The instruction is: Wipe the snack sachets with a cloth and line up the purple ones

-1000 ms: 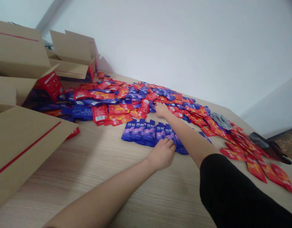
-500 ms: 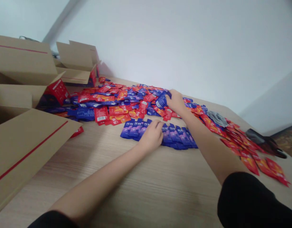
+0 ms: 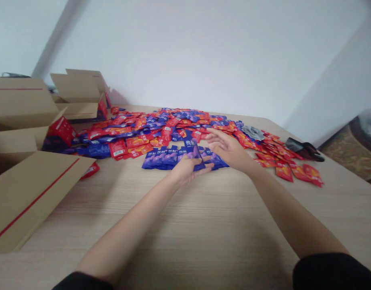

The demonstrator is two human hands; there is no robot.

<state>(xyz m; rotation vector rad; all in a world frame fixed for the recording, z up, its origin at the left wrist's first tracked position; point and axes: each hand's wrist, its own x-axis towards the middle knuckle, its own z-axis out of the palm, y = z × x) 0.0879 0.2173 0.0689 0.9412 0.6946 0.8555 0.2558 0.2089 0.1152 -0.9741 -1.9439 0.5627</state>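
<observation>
A purple pouch [image 3: 191, 147] with a picture of fruit is held upright in my left hand [image 3: 187, 168], thumb across its front and fingers behind. My right hand [image 3: 229, 149] is just to the right, fingers spread and apart from the pouch, holding nothing. Below and behind both hands lies a row of overlapping purple pouches [image 3: 161, 158] on the table, partly hidden by the hands. Beyond the row spreads a heap of mixed red and purple pouches [image 3: 140, 139].
Open cardboard boxes [image 3: 37, 181] stand on the left, flaps out over the wooden table [image 3: 185, 225]. To the right are red pouches [image 3: 283, 171], a crumpled grey cloth [image 3: 252, 132] and a dark glossy object [image 3: 304, 149]. A white wall [image 3: 203, 56] rises behind the heap.
My right hand has come back from the heap and released a purple pouch, which my left hand now holds raised above the row. The view has shifted.
</observation>
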